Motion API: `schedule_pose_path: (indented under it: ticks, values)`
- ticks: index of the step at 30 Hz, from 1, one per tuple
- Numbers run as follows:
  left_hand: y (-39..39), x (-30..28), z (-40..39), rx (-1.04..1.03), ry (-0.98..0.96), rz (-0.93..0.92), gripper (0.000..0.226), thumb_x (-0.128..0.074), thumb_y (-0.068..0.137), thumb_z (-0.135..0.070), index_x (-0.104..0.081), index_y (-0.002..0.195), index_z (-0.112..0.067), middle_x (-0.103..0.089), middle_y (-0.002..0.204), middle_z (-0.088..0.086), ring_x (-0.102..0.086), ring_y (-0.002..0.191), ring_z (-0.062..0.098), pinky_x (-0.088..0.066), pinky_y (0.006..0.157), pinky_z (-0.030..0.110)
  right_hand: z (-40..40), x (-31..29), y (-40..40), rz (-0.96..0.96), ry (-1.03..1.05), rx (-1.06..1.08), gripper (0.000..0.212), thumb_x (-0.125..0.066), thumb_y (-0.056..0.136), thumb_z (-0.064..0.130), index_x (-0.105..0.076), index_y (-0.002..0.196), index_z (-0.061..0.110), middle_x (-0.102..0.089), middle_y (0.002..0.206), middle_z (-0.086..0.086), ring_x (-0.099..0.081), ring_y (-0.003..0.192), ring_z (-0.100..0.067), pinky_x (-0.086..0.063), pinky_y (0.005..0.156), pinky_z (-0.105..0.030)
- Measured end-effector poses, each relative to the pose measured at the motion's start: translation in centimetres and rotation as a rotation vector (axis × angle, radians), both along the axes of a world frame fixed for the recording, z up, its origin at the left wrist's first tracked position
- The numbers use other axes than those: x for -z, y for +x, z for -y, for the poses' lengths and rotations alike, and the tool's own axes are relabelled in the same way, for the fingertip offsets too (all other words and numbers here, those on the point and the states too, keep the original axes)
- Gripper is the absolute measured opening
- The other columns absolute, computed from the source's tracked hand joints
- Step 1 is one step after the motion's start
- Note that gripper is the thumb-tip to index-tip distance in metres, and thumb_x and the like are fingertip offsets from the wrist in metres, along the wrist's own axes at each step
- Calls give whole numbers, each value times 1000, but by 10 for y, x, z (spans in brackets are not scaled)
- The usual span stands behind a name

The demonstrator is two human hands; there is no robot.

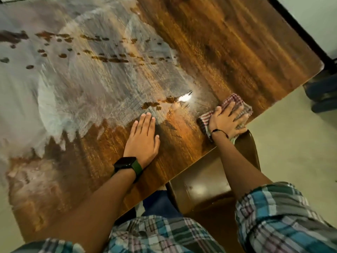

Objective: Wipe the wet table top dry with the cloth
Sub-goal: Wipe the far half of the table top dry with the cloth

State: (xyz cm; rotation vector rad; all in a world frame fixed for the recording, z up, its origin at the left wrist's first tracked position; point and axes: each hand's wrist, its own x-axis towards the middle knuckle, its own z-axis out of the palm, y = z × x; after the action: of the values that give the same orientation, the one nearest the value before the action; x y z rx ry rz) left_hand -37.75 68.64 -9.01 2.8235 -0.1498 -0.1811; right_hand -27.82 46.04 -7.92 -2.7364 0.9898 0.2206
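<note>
Fingers of the right hand (226, 121) press spread on the cloth (235, 103) at the table (237, 42) edge, while the left hand (144, 139) rests flat, open.

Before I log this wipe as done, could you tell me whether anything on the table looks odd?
Yes: dark droplets and a small puddle lie on the table top, left of the cloth under the right hand.

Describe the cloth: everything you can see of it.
The cloth is a checked weave of red, white and grey, soft and rumpled, bunched flat on the table by its near right edge. The right hand presses on it with fingers spread, hiding its middle. One end sticks out past the fingertips, another beside the wrist, and a pale corner hangs over the edge. Whether it is damp cannot be told.
</note>
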Motion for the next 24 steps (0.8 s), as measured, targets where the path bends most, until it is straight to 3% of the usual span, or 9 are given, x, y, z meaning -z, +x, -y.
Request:
schedule_pose_path:
  ticks: [2,4,9,11,14,19,24]
  values:
    - [-1,-2,-1,1,-9,-9,62,-14,90,-35,-10,145,-6,-9,155,12,-3,143,23,3,113,36,-30,1,-25,-17,-10,-13,62,-20,98,50,-1,151,24,9,158,-7,14,143,-35,8,110,-61]
    - [-1,-3,-1,-4,-41,-13,60,-13,91,-31,-8,145,-6,-6,156,11,0,143,22,7,113,34,-61,8,-57,-13,-30,-163,64,-19,98,51,3,151,24,12,158,-8,16,142,-36,11,109,-59]
    - [-1,-5,-2,-2,-67,-20,54,-19,97,-24,-3,146,-7,1,156,11,5,143,22,9,113,34,-96,13,-95,-53,-90,-448,79,8,80,60,2,150,25,12,157,-10,14,143,-36,12,111,-55]
    - [1,-3,-1,-5,-40,-3,54,-18,97,-26,-4,145,-6,-1,156,12,4,143,23,8,114,36,-88,13,-80,-39,-100,-492,79,6,80,61,1,150,26,11,158,-9,12,143,-34,10,111,-54]
    - [0,0,0,17,14,-37,56,-14,95,-28,-6,145,-6,-2,155,12,2,143,25,5,114,38,-71,12,-34,-17,-95,-522,66,-13,93,59,-1,150,30,9,159,-4,11,145,-30,8,113,-53]
    - [4,7,1,-23,39,2,54,-26,89,-28,-43,133,-1,-42,141,18,-38,132,31,-28,107,46,-51,11,64,11,-94,-546,62,-21,96,55,-3,150,30,7,159,-3,10,145,-29,8,113,-52]
    - [1,6,1,-21,26,3,53,-15,96,-28,-40,133,-1,-41,142,18,-36,132,31,-19,108,43,-50,7,114,-16,-78,-532,63,-18,97,55,0,151,29,9,159,-4,11,144,-30,4,114,-55]
